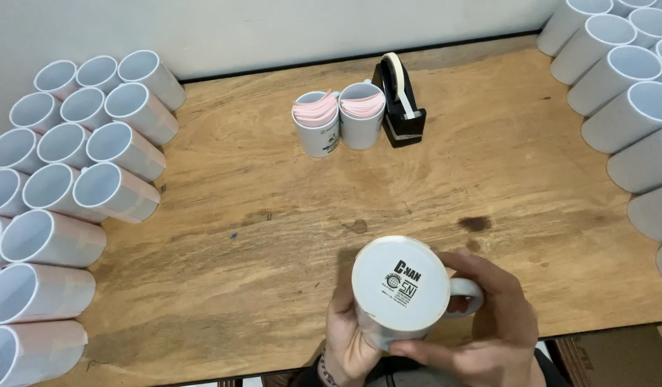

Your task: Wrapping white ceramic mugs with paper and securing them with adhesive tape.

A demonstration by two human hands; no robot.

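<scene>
Both hands, left hand and right hand, grip one upturned white ceramic mug; wrapped white mugs lie stacked left, plain white mugs remain right.

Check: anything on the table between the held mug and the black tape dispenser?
Nothing visible. Both hands, left hand and right hand, hold the white mug; bare wooden table runs up to the tape dispenser.
</scene>
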